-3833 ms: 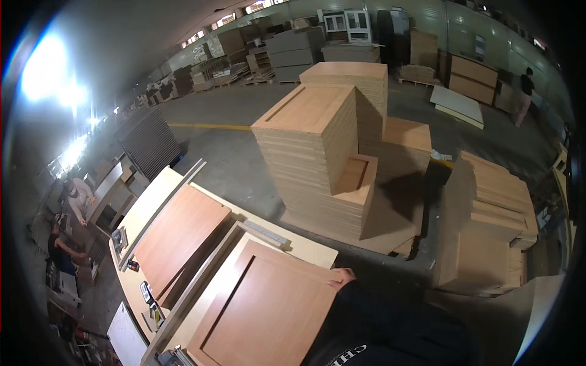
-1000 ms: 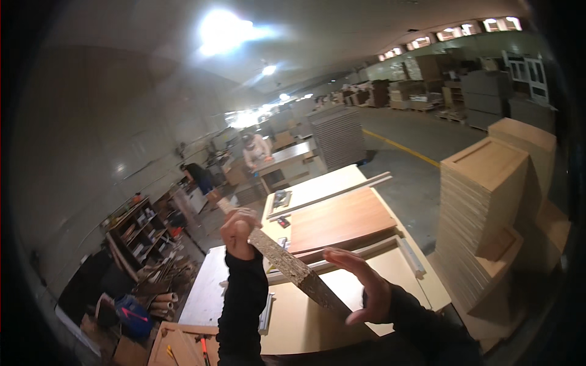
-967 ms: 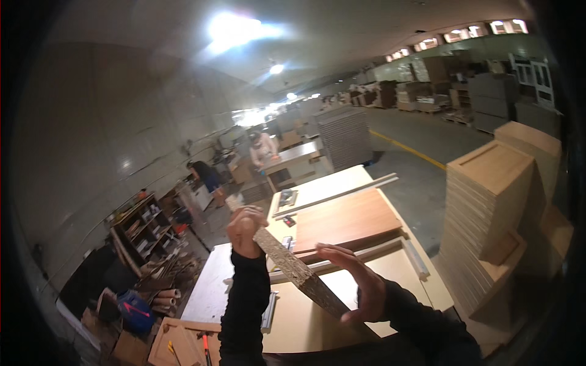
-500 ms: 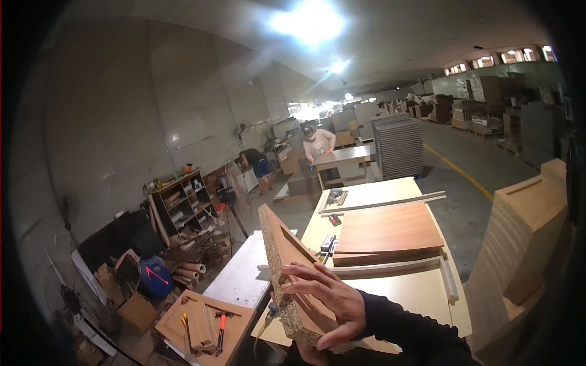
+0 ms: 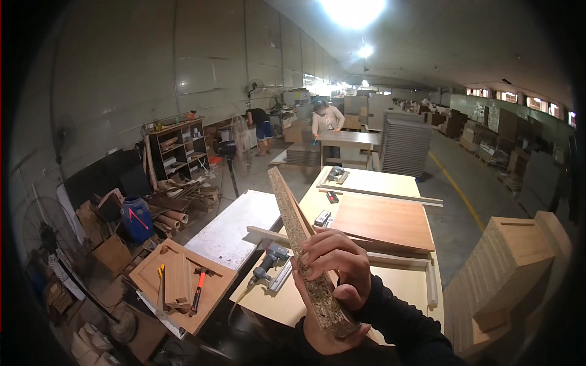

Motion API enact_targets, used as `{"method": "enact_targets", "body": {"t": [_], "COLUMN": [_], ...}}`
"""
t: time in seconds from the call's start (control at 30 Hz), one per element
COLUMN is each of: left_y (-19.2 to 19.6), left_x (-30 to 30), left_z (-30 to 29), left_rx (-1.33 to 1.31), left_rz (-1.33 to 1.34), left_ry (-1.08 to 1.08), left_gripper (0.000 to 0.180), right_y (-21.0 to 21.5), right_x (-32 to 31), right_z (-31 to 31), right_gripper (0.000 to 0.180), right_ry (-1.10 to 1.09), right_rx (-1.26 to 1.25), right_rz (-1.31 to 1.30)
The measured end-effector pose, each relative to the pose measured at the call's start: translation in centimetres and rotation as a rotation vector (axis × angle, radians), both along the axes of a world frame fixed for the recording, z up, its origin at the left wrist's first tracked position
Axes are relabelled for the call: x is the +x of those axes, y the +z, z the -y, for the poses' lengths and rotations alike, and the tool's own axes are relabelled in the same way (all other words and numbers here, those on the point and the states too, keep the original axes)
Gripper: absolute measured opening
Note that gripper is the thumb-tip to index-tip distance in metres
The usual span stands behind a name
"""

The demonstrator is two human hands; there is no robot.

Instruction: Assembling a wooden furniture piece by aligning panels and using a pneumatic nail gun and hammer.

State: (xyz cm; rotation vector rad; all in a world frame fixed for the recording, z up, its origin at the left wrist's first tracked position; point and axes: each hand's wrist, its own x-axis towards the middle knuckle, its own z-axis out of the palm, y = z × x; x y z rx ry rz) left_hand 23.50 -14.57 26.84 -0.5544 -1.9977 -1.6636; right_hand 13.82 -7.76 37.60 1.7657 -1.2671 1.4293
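A thick particleboard panel (image 5: 299, 244) stands tilted on edge in front of me, its rough speckled core facing up and its wood-coloured face to the right. My right hand (image 5: 339, 262) grips its near part from the right, fingers bent over the rough edge. Lower down, my left hand (image 5: 326, 335) holds the near end from beneath, with fingers along the left side. Just left of the panel, a nail gun (image 5: 268, 265) with a hose lies on the pale yellow workbench (image 5: 397, 290). A flat reddish wood panel (image 5: 384, 222) rests farther along that bench.
A hammer (image 5: 198, 291) and wood blocks (image 5: 177, 282) lie on a recessed panel at left, near a white board (image 5: 226, 229). Stacked panels (image 5: 503, 280) rise at right. Behind are a blue barrel (image 5: 136, 218), a shelf (image 5: 177, 149) and two people, one at a table (image 5: 348, 139).
The panel has turned more edge-on and come nearer to me. My right hand has curled over its edge, and my left hand has come into clearer view. My view has swung left and down.
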Motion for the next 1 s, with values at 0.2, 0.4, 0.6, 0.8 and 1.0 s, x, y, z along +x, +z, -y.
{"method": "enact_targets", "body": {"t": [0.2,0.4,0.6,0.8,1.0], "left_y": [-0.6,4.2,7.3,7.9,10.1], "left_x": [0.2,-2.1,-7.0,-12.7,-15.6], "left_z": [0.0,3.7,5.8,7.4,6.8], "left_rx": [0.038,-0.141,0.097,0.174,0.073], "left_rz": [0.18,-0.068,-0.265,0.019,-0.051], "left_ry": [0.011,-0.17,-0.296,-0.562,-0.725], "left_gripper": [0.12,0.091,0.08,0.08,0.074], "right_y": [-0.3,0.2,0.1,1.2,3.4], "right_x": [0.8,-0.5,-3.3,-7.1,-6.9], "right_z": [-0.6,0.0,2.6,0.7,-6.8], "right_gripper": [0.041,0.018,0.013,0.015,0.049], "right_ry": [-0.072,-0.275,-0.425,-0.59,-0.875], "right_rx": [-0.1,-0.035,-0.175,-0.325,0.043], "right_rz": [0.055,0.065,0.099,0.035,-0.225]}}
